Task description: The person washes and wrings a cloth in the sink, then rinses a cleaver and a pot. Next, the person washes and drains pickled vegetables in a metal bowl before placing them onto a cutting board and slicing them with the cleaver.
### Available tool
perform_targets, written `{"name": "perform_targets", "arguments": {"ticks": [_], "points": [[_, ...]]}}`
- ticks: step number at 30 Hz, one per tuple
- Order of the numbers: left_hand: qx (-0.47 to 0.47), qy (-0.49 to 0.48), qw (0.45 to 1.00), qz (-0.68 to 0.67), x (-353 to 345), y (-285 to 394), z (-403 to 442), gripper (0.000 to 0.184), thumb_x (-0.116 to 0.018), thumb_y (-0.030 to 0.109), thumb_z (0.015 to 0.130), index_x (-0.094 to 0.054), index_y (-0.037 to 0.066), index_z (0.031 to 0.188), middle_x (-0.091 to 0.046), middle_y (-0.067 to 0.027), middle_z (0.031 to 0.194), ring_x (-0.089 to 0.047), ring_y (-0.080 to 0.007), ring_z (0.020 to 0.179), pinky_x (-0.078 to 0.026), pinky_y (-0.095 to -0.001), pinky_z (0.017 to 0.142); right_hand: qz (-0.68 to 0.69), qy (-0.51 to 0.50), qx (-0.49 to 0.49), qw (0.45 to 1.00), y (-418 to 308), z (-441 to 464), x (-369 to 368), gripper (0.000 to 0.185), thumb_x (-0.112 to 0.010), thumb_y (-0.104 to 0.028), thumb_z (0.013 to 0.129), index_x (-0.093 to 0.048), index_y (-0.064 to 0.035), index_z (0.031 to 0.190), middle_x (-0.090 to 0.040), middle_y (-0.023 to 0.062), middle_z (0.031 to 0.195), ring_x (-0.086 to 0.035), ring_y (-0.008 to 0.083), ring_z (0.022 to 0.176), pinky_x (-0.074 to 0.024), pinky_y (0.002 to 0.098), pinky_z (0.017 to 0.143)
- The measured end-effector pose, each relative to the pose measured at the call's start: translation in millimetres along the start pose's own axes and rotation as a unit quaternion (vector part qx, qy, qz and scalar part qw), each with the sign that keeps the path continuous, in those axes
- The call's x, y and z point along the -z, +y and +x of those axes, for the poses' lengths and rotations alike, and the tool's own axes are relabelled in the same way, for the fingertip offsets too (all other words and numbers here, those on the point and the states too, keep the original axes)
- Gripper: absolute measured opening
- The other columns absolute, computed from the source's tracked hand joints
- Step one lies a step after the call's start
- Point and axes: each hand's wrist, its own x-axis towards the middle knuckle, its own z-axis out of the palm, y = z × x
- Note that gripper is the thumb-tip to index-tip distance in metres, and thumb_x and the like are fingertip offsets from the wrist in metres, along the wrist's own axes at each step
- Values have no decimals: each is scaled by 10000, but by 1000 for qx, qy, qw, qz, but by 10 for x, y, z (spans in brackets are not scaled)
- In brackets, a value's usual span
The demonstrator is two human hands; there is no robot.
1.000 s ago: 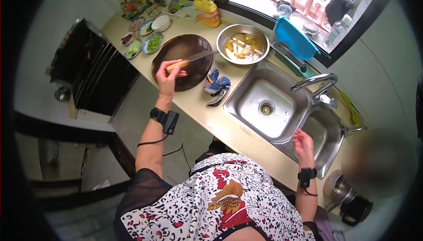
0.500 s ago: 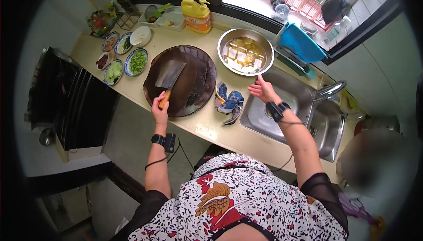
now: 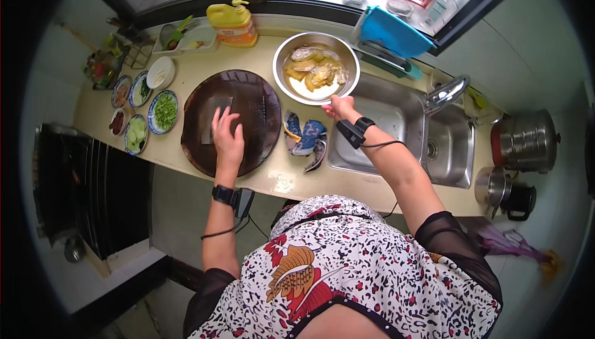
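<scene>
My left hand [image 3: 228, 140] is above the round dark cutting board [image 3: 254, 143], its fingers apart and holding nothing. Beneath it lies a cleaver, whose blade [image 3: 218, 101] shows beyond my fingers; its handle is hidden by the hand. My right hand [image 3: 340, 107] has its fingers closed on the near right rim of a round metal basin [image 3: 278, 78]. Liquid and yellowish pieces [image 3: 319, 72] fill the basin's bottom; I cannot tell what they are. A crumpled blue patterned cloth [image 3: 305, 137] sits between the board and the sink.
Plates of chopped greens [image 3: 165, 112] and sliced light-green pieces [image 3: 136, 133] stand left of the board, near a white bowl [image 3: 160, 73]. A yellow pump jug [image 3: 233, 26] is behind. The double sink [image 3: 372, 143] and faucet [image 3: 449, 91] are at right.
My left hand has let go of the cleaver, which now lies on the board. My right hand has moved from beside the basin onto its rim. The view has shifted.
</scene>
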Motion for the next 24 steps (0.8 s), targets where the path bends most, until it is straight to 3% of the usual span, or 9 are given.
{"name": "perform_targets", "arguments": {"ticks": [3, 7, 11, 14, 17, 21, 22, 23, 24], "points": [[-79, -49, 995, -38, -362, 358, 473, 174, -620, 46, 741, -596, 41, 913, -528, -188, 1222, -376, -388, 1231, -310, -432, 1020, -16, 8, -15, 1000, 70, -221, 87, 239, -465, -58, 856, -435, 105, 1028, -613, 191, 781, -650, 234, 601, -477, 270, 397], [-159, -216, 963, 5, -1233, 619, 910, 343, -692, 235, 739, -601, 72, 1026, -417, -215, 1336, -293, -441, 1277, -282, -436, 1054, -20, -9, -8, 1000, 190, -402, 227, 244, -457, -57, 861, -439, 116, 1033, -617, 190, 766, -649, 235, 585, -481, 276, 398], [-85, -408, 904, 92, -1994, 852, 1037, 837, -765, 484, 620, -404, 255, 1340, -105, -165, 1491, -53, -510, 1324, -224, -714, 945, -37, -27, -2, 999, 291, -557, 358, 250, -462, -60, 871, -448, 138, 1022, -625, 191, 743, -656, 249, 576, -485, 289, 401], [-47, -478, 863, 156, -2335, 825, 930, 1100, -796, 558, 515, -190, 374, 1414, -1, -173, 1496, -5, -555, 1302, -218, -781, 867, -39, -22, -10, 999, 339, -653, 430, 227, -475, -89, 887, -489, 131, 942, -637, 186, 697, -654, 238, 543, -490, 283, 396], [-86, -497, 836, 215, -2440, 809, 764, 1103, -810, 502, 523, -173, 386, 1416, 16, -162, 1500, 31, -555, 1301, -217, -777, 880, -101, -75, -22, 992, 277, -763, 523, 295, -514, -216, 908, -537, 74, 859, -652, 154, 704, -654, 201, 566, -500, 254, 431], [-182, -422, 868, 186, -2581, 509, 806, 611, -672, 190, 739, -431, 271, 1294, -306, -159, 1372, -290, -450, 1237, -354, -688, 852, -381, -140, -43, 913, -147, -871, 624, 467, -547, -340, 894, -583, 59, 655, -626, 137, 555, -624, 182, 452, -479, 272, 381], [-209, -308, 927, 51, -2607, 346, 820, 338, -465, 53, 799, -534, 133, 1120, -465, -200, 1154, -437, -391, 1085, -428, -560, 798, -407, -121, 32, 905, -198, -823, 640, 504, -545, -350, 889, -580, 22, 551, -610, 104, 508, -606, 159, 422, -481, 276, 388], [-160, -321, 933, -11, -2661, 215, 850, 319, -465, 47, 797, -533, 100, 1104, -484, -212, 1107, -460, -396, 1046, -431, -522, 810, -376, -79, 78, 920, -233, -720, 624, 467, -548, -302, 882, -587, 0, 528, -594, 84, 473, -571, 162, 371, -475, 287, 380], [-109, -331, 935, -73, -2695, 140, 907, 302, -465, 41, 794, -532, 68, 1087, -503, -223, 1060, -483, -402, 1007, -433, -484, 822, -387, -71, 135, 909, -340, -640, 614, 368, -570, -281, 860, -606, -2, 624, -620, 115, 554, -610, 181, 472, -505, 310, 468]]}}
